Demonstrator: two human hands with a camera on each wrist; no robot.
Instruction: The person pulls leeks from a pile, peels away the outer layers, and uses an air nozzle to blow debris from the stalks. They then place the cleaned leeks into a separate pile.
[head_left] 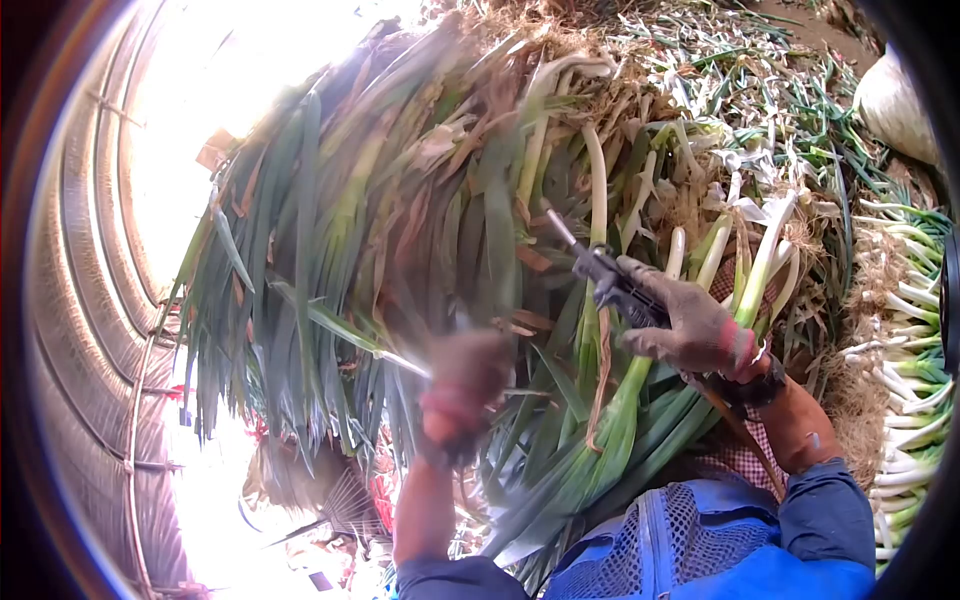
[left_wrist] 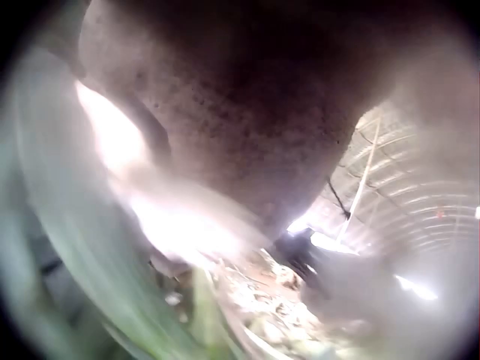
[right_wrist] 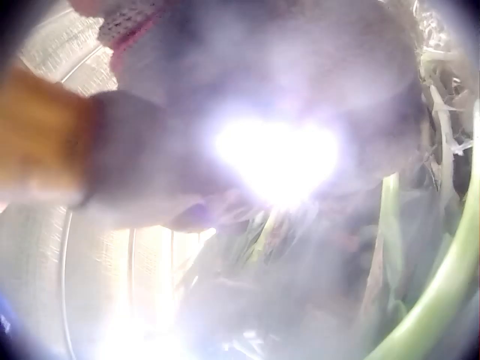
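Note:
My right hand (head_left: 690, 320), in a grey-brown glove with a red cuff, grips a black air blow gun (head_left: 625, 290) whose thin metal nozzle points up and left. My left hand (head_left: 468, 375), gloved alike and blurred, is curled round a green onion (head_left: 400, 362); its stalk shows on the left of the fist. Glare and blur hide much of both grips in the wrist views. Just beyond the hands lies a big heap of green onions (head_left: 350, 210) with drooping leaves. More green onions (head_left: 625, 410) lie under the right forearm, across the lap.
Trimmed green onions (head_left: 915, 400) lie in a row at the right, roots facing inward. Peeled leaves and litter (head_left: 740, 90) cover the ground at the upper right, near a pale round bundle (head_left: 900, 110). A ribbed tunnel wall (head_left: 100, 300) curves along the left.

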